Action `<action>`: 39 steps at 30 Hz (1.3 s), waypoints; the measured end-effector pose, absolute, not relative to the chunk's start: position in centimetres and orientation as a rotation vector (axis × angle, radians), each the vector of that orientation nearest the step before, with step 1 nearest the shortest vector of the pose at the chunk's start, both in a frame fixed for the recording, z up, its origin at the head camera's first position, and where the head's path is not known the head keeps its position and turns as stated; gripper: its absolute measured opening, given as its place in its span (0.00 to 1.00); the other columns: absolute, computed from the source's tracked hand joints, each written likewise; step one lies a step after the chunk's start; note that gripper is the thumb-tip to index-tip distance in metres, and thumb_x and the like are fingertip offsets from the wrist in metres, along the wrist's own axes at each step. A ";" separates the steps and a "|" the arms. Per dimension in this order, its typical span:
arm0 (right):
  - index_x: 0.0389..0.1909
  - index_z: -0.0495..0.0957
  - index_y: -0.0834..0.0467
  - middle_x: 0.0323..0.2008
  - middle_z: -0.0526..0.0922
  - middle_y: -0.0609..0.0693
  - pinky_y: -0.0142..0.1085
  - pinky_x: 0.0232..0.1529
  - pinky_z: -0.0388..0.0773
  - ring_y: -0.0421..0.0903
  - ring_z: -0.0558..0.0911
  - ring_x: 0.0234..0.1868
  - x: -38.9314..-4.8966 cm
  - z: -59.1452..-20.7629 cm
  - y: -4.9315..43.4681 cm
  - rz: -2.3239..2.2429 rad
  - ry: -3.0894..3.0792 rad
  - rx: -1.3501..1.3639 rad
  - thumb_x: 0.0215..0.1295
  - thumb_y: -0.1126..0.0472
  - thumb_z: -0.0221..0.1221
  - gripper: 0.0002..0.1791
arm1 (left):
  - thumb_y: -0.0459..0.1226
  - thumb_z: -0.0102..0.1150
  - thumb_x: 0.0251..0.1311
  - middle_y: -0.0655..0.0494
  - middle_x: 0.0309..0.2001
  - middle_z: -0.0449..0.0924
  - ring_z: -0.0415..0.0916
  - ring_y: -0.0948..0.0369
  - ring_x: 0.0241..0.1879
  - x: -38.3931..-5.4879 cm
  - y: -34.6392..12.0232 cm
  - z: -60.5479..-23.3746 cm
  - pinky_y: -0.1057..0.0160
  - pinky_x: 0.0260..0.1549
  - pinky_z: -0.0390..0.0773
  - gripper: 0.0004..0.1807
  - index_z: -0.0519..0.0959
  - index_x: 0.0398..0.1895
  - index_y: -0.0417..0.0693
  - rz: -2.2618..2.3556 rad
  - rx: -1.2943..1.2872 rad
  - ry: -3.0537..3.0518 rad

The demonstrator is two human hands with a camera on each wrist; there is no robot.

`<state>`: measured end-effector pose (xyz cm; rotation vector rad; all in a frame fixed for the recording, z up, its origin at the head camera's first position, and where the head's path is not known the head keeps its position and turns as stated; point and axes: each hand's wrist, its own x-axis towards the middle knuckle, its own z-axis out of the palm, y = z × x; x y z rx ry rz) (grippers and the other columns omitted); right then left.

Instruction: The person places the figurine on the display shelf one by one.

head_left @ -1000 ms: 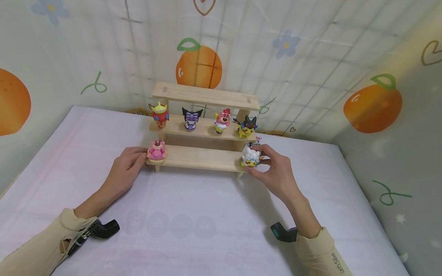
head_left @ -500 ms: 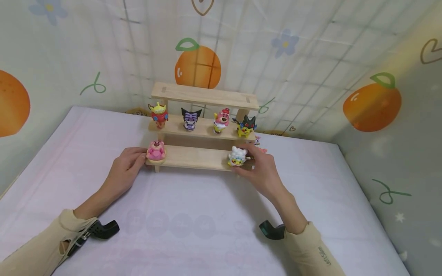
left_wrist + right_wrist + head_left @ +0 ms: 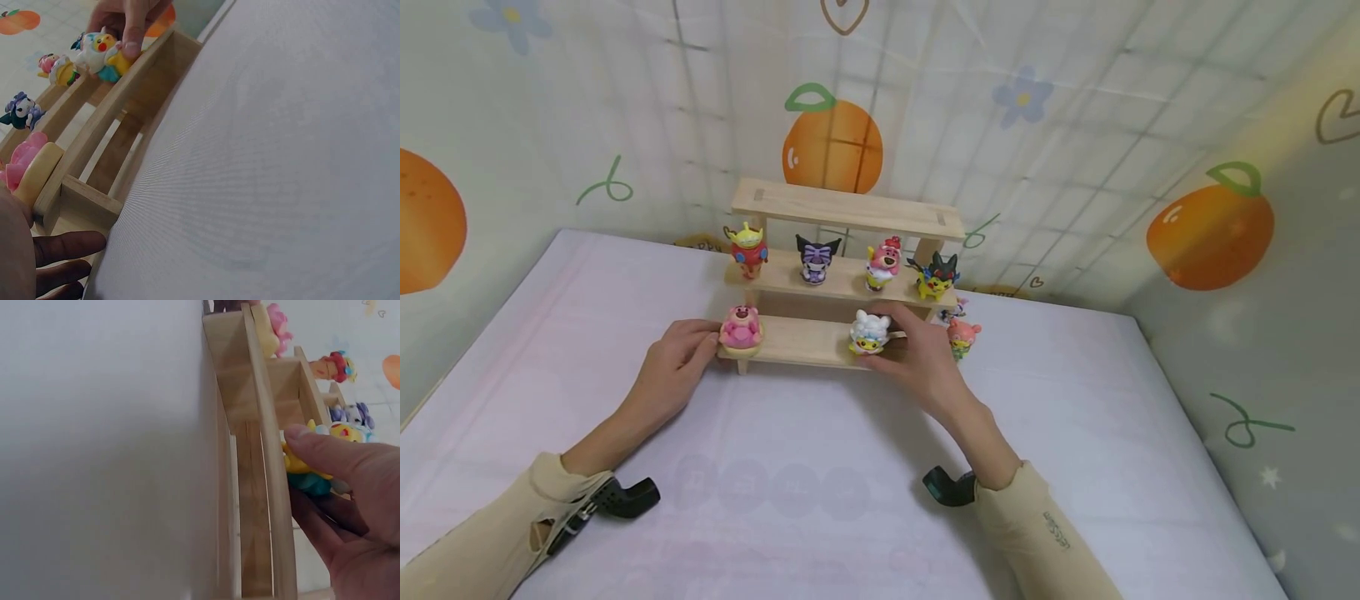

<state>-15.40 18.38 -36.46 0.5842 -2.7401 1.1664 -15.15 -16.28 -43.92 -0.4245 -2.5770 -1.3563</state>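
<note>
My right hand [image 3: 928, 362] pinches a small figurine with a white fluffy hood and a yellow face [image 3: 868, 333] between thumb and fingers, at the lowest step of a wooden tiered shelf [image 3: 805, 340]. In the right wrist view, the thumb presses its yellow part [image 3: 299, 464] just above the board's front edge. At the other end, my left hand [image 3: 673, 371] rests against the shelf's left edge, beside a seated pink bear figurine [image 3: 742, 328]. The left wrist view shows its lower fingers [image 3: 69, 247] loosely extended by the shelf's end piece; the thumb is hidden.
On the middle step stand a red figurine with a yellow top [image 3: 748, 252], a purple-black eared one [image 3: 816, 260], a pink bear with a red top [image 3: 883, 263] and a yellow one with a black hood [image 3: 935, 277]. A coral-pink figurine [image 3: 962, 335] stands right of the shelf.
My right hand has moved left along the lowest step with the white-hooded figurine, from the right end to right of centre. The coral-pink figurine has come into view. My left hand stays put.
</note>
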 end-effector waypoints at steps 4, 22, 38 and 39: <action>0.64 0.78 0.54 0.54 0.86 0.54 0.39 0.51 0.88 0.49 0.86 0.51 -15.9 -36.7 17.2 1.177 -2.732 0.621 0.56 0.64 0.79 0.34 | 0.38 0.49 0.81 0.39 0.61 0.81 0.72 0.44 0.67 -15.2 -16.3 -44.0 0.38 0.66 0.70 0.19 0.84 0.57 0.31 -1.357 -0.425 -2.570; 0.63 0.78 0.55 0.53 0.88 0.53 0.34 0.48 0.88 0.47 0.89 0.47 -17.0 -37.2 12.7 1.201 -2.692 0.766 0.58 0.63 0.78 0.32 | 0.38 0.48 0.81 0.38 0.62 0.80 0.71 0.44 0.68 -15.2 -16.4 -43.9 0.38 0.68 0.68 0.20 0.84 0.57 0.30 -1.356 -0.421 -2.591; 0.66 0.77 0.57 0.55 0.87 0.53 0.37 0.50 0.88 0.47 0.88 0.50 -17.1 -37.4 11.9 1.177 -2.697 0.791 0.59 0.61 0.78 0.34 | 0.38 0.49 0.81 0.38 0.62 0.81 0.71 0.43 0.68 -15.2 -16.4 -43.9 0.38 0.68 0.69 0.20 0.84 0.56 0.30 -1.356 -0.419 -2.583; 0.66 0.76 0.57 0.55 0.87 0.53 0.36 0.50 0.88 0.47 0.88 0.50 -17.1 -37.4 11.8 1.176 -2.697 0.792 0.59 0.61 0.77 0.34 | 0.38 0.49 0.81 0.38 0.62 0.81 0.71 0.43 0.68 -15.2 -16.4 -44.0 0.38 0.68 0.69 0.20 0.84 0.56 0.30 -1.354 -0.419 -2.585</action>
